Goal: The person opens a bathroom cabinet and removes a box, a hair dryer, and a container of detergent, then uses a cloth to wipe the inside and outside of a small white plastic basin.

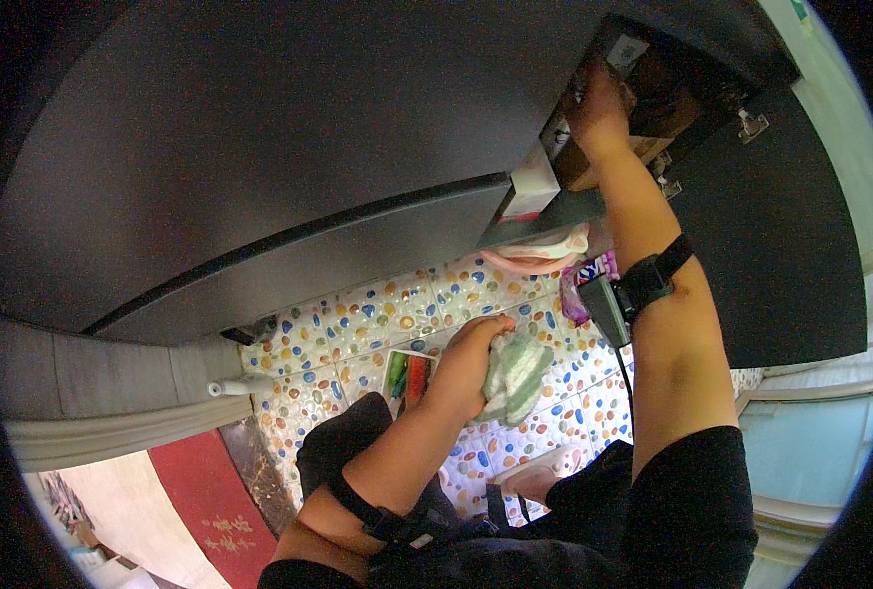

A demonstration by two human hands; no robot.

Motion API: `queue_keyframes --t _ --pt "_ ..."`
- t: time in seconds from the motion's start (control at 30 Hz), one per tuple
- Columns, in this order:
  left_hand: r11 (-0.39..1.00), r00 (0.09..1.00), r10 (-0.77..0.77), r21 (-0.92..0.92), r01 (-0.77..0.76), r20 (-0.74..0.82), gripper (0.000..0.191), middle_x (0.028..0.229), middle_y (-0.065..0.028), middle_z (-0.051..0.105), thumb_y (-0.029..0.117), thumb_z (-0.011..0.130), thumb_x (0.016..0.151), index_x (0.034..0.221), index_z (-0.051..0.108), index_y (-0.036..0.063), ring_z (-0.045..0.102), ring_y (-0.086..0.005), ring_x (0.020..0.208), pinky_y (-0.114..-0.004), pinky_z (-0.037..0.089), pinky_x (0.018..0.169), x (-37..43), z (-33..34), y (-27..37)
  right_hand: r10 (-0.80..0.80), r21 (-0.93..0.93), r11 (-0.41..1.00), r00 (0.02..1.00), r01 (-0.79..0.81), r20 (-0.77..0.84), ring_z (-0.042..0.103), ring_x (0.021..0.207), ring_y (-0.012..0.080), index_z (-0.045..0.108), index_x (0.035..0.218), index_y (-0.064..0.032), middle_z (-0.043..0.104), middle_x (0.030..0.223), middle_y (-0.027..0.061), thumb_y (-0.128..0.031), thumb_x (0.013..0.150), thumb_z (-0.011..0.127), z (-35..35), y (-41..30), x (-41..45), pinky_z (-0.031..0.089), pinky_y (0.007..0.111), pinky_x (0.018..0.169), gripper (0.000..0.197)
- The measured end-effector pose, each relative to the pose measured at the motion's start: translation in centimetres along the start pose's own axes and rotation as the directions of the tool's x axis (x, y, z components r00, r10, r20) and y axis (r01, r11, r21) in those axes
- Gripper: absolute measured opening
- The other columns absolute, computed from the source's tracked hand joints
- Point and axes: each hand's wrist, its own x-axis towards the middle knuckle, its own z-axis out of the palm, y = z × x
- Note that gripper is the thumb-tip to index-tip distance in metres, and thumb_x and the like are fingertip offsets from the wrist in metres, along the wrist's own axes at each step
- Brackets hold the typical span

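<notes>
My left hand (473, 368) is closed around a crumpled green-and-white striped cloth (517, 379), held above the pebble-patterned floor. My right hand (602, 110) reaches into the open dark cabinet (547, 140) at the upper right; its fingers are dim and blurred, so I cannot tell whether it grips anything. Beside it in the cabinet are dark, bag-like contents and a brown cardboard piece (650, 151). A white box (534, 188) stands at the near edge of the opening, to the left of my right forearm.
A dark cabinet door (768, 243) stands open at the right. Below the cabinet are a pink basin (528, 263) and a purple plastic package (575, 294). A white tray (388, 368) with green and red items lies on the floor (363, 324). A red mat (208, 501) is at lower left.
</notes>
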Motion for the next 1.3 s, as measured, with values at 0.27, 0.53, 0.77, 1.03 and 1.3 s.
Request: queue_keyframes --t 0.27,0.53,0.77,1.03,1.3 --pt "0.999 1.0 0.0 0.04 0.001 -0.031 0.021 0.085 -0.0086 0.061 0.027 0.059 0.079 0.091 0.06 0.01 0.062 -0.0244 0.075 -0.038 0.052 0.068 0.2 -0.4 -0.3 -0.241 -0.041 0.97 0.933 0.239 -0.266 0.044 0.114 0.0414 0.036 0.131 -0.0015 0.041 0.128 0.0246 -0.008 0.073 0.065 -2.0 -2.2 -2.4 0.038 0.045 0.096 0.066" --pt "0.993 0.999 -0.015 -0.113 0.02 0.039 0.025 0.086 -0.0114 0.063 0.025 0.057 0.081 0.098 0.06 0.0069 0.063 -0.0275 0.078 -0.04 0.053 0.069 -2.5 0.3 1.6 -0.314 -0.01 0.945 0.911 0.328 0.268 0.037 0.125 0.0345 0.052 0.116 0.0032 0.044 0.129 0.0199 -0.013 0.066 0.066 -0.1 -6.5 -12.7 0.029 0.052 0.102 0.054" --pt "0.978 0.978 0.186 -0.078 -0.194 -0.094 0.026 0.086 -0.0107 0.061 0.026 0.052 0.081 0.096 0.057 0.0053 0.06 -0.0294 0.079 -0.043 0.051 0.069 -5.4 -1.6 4.3 -0.383 -0.166 0.872 0.852 0.461 0.357 0.033 0.129 0.0313 0.055 0.118 -0.0077 0.041 0.134 0.0115 -0.012 0.072 0.063 -0.7 -3.3 -13.7 0.025 0.055 0.103 0.046" --pt "0.928 0.93 0.335 -0.115 -0.353 -0.15 0.022 0.087 -0.01 0.061 0.021 0.054 0.082 0.098 0.058 0.0062 0.061 -0.0245 0.078 -0.037 0.051 0.069 -8.4 -6.7 6.5 0.107 0.627 0.755 0.979 -0.193 0.173 0.056 0.093 0.0349 0.057 0.101 -0.0039 0.06 0.098 0.0172 -0.006 0.083 0.052 -0.5 -8.0 -30.1 0.042 0.041 0.086 0.018" --pt "0.915 0.919 0.354 -0.14 -0.379 -0.176 0.017 0.083 -0.009 0.06 0.019 0.053 0.083 0.093 0.058 0.0066 0.059 -0.0232 0.075 -0.035 0.049 0.068 -9.1 -6.3 6.6 -0.111 0.307 0.866 0.448 -0.393 0.887 0.06 0.077 0.0335 0.057 0.104 -0.0021 0.062 0.079 0.0153 -0.015 0.085 0.049 7.8 -11.0 -56.0 0.049 0.041 0.069 0.024"
